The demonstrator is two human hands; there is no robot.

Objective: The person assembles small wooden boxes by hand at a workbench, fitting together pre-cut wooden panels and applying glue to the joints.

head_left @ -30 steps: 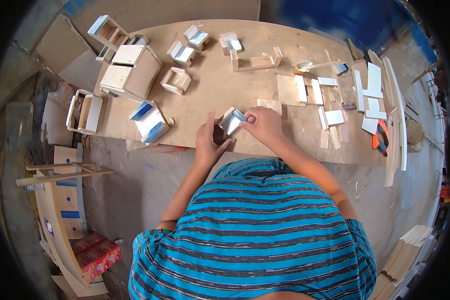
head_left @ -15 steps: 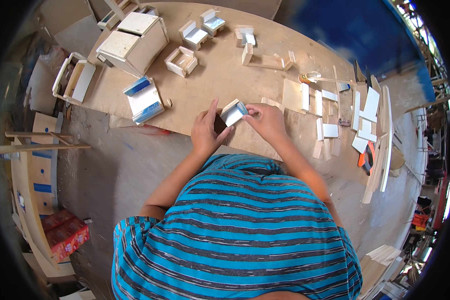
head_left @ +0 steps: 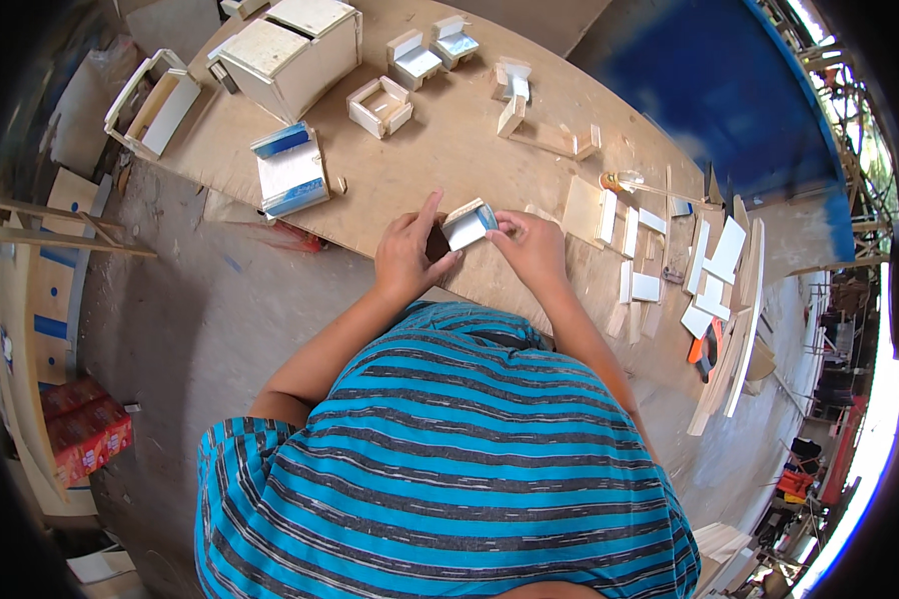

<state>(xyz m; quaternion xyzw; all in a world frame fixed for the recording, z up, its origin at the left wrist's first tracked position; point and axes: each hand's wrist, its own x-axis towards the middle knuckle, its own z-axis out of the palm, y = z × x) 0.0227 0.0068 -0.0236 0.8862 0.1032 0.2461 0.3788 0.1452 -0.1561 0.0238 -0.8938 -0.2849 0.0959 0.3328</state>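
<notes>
Between my hands, over the near edge of the table, is a small wooden toy chair with white inner faces and a blue panel at its right end. The thumb and fingers of my right hand pinch it by that blue end. On its left side my left hand cups it, thumb at the lower corner and index finger stretched upward; its other fingers are partly hidden in shadow behind the piece. Left of my hands lies a larger white and blue wooden toy seat.
Farther back stand two little chairs, an open square frame and a pale wooden box. White-faced strips, long slats and an orange-handled tool lie at the right. A blue panel borders the far right.
The view has shifted slightly, so the table things sit a little differently in the picture. Both hands keep nearly the same hold on the toy chair.
</notes>
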